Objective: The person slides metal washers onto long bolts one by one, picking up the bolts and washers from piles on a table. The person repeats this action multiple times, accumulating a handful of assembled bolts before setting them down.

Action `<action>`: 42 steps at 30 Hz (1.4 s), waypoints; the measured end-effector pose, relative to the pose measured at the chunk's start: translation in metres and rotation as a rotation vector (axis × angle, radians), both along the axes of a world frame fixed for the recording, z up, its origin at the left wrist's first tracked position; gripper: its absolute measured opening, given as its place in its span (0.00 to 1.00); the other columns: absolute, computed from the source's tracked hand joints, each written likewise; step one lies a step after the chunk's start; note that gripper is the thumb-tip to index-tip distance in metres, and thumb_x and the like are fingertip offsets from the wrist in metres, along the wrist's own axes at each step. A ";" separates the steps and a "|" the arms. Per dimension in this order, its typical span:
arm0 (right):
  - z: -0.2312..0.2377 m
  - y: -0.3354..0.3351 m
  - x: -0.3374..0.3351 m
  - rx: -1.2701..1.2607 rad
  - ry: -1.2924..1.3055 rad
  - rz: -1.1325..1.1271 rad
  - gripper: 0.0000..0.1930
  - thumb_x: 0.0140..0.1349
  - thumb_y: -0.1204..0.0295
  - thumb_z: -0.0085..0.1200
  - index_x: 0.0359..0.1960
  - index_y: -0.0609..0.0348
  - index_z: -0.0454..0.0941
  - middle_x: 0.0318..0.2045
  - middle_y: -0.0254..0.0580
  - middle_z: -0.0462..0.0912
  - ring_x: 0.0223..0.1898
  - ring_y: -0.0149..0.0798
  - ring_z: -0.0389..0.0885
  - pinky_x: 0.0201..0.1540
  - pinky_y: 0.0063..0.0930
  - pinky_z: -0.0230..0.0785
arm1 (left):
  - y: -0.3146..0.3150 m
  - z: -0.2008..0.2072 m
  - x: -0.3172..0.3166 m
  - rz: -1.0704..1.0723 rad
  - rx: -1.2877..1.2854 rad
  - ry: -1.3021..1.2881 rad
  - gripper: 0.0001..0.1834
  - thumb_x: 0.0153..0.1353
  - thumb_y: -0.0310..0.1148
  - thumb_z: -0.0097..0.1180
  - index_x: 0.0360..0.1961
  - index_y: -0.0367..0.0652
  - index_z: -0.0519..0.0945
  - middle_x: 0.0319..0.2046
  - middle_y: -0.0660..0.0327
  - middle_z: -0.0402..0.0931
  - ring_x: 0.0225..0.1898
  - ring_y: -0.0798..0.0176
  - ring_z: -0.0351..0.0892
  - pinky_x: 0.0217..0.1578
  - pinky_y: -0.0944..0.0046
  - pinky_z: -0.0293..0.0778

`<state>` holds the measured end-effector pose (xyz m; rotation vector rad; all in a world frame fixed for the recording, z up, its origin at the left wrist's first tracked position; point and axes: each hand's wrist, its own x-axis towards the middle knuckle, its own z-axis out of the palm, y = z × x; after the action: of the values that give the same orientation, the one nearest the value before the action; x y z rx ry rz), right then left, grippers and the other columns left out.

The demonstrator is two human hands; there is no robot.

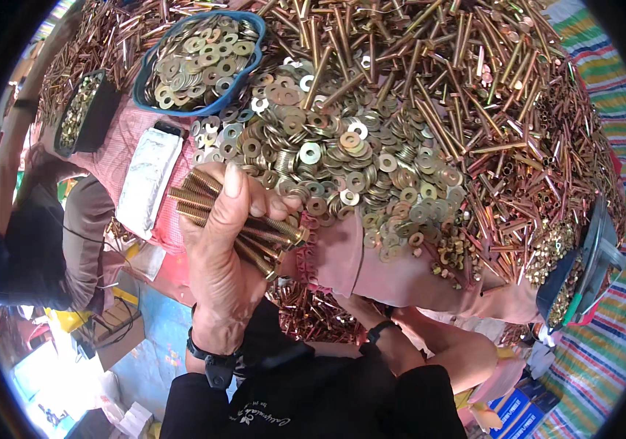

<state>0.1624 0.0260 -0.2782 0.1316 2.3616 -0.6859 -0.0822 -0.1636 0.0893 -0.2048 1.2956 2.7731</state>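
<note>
My left hand (221,234) is raised over the near edge of the heap, closed around a bundle of several brass-coloured bolts (262,238). Their threaded ends stick out at the upper left, and their heads point to the lower right. Of my right hand (355,310), only the part by the wrist shows, low down at the edge of the pink cloth (393,285); its fingers are hidden. Beyond my left hand lies a broad pile of flat washers (342,154). Loose bolts (313,311) lie below the cloth's edge, between my forearms.
Long bolts (467,66) cover the far side and right. A blue basin (141,91) holds washers. Nuts fill a dark box (93,121) at left and another container (598,249) at right. A silvery wrapped packet (150,172) lies left. Another person's arm (16,146) shows there.
</note>
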 end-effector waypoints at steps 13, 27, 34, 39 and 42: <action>-0.008 -0.016 0.014 0.055 -0.173 -0.108 0.20 0.71 0.57 0.53 0.36 0.64 0.85 0.37 0.64 0.86 0.44 0.63 0.87 0.49 0.58 0.77 | -0.003 0.002 -0.002 0.076 -0.032 -0.014 0.10 0.75 0.33 0.58 0.41 0.44 0.69 0.27 0.61 0.71 0.32 0.61 0.78 0.47 0.48 0.83; 0.045 -0.050 -0.011 -0.383 0.018 0.073 0.13 0.71 0.68 0.49 0.36 0.63 0.83 0.32 0.59 0.85 0.37 0.57 0.85 0.43 0.54 0.76 | 0.032 0.005 0.015 -0.106 -0.081 -0.017 0.16 0.72 0.39 0.64 0.45 0.44 0.70 0.29 0.62 0.70 0.33 0.62 0.78 0.42 0.51 0.86; 0.243 0.007 -0.008 -0.706 -0.297 -0.144 0.12 0.72 0.64 0.60 0.45 0.61 0.86 0.28 0.46 0.86 0.28 0.35 0.85 0.33 0.34 0.77 | 0.067 -0.012 0.037 -0.273 -0.081 -0.033 0.19 0.70 0.38 0.67 0.42 0.38 0.70 0.30 0.56 0.78 0.31 0.59 0.85 0.34 0.57 0.87; 0.308 0.083 -0.004 -0.529 0.335 -0.573 0.08 0.67 0.68 0.66 0.39 0.61 0.86 0.28 0.38 0.85 0.28 0.31 0.83 0.34 0.28 0.77 | 0.095 -0.040 0.062 -0.398 -0.304 0.075 0.15 0.68 0.34 0.70 0.42 0.37 0.76 0.31 0.60 0.82 0.31 0.66 0.85 0.32 0.67 0.82; 0.328 0.123 -0.004 -0.301 0.550 -0.723 0.07 0.65 0.71 0.67 0.37 0.63 0.86 0.26 0.34 0.83 0.27 0.27 0.80 0.31 0.26 0.73 | 0.117 -0.058 0.075 -0.410 -0.280 0.127 0.13 0.65 0.28 0.73 0.42 0.37 0.78 0.33 0.63 0.83 0.33 0.73 0.82 0.34 0.71 0.79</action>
<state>0.1584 0.1492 0.0500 0.7723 2.6710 -1.5772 -0.0069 -0.0468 0.0312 0.2047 1.5497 2.2912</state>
